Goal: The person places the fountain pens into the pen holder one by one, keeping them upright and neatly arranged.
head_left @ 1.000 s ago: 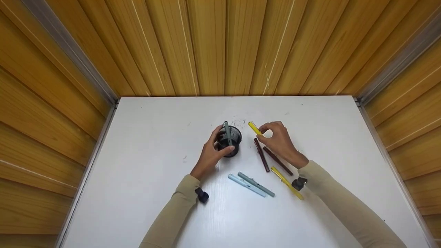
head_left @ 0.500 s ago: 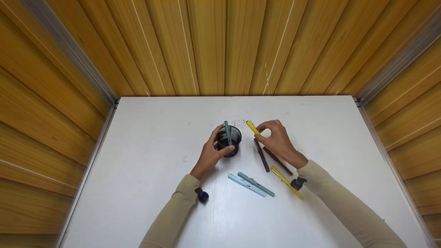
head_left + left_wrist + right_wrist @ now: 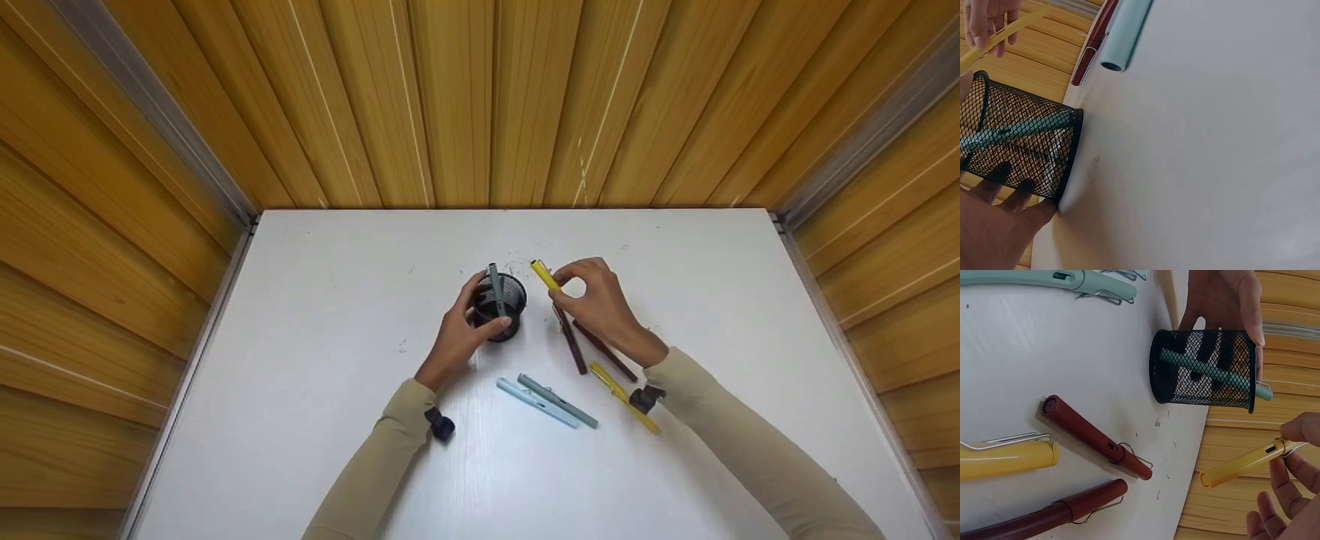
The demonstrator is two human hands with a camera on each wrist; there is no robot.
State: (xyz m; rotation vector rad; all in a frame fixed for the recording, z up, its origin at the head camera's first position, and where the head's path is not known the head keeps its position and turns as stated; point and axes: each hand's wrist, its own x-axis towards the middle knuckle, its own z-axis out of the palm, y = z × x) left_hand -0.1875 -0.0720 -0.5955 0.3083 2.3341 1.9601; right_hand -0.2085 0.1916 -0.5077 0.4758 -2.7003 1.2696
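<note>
Since the black wrist camera (image 3: 645,399) overhangs it, the lying yellow pen (image 3: 609,381) at near right is partly covered in the head view. Light blue pen (image 3: 538,403) and grey-green pen (image 3: 561,403) lie side by side to its left on the white worktop (image 3: 315,420), out of both hands' way. Further off, left maroon pen (image 3: 571,343) and right maroon pen (image 3: 604,351) lie by the right hand (image 3: 604,301), low obstacles for that wrist. Left hand (image 3: 457,331) has its grip curled round the mesh cup (image 3: 1204,392), upright on the worktop, presumably to stop it sliding or tipping. Right grip is narrow, pinching the held yellow pen (image 3: 1241,464) near its clip, likely to leave the barrel end free; pen is tilted, near the cup, outside it. Leaning pen (image 3: 496,289) inside the cup pokes above the rim, taking some of the opening. Wood-look panels (image 3: 450,105) close off the back
</note>
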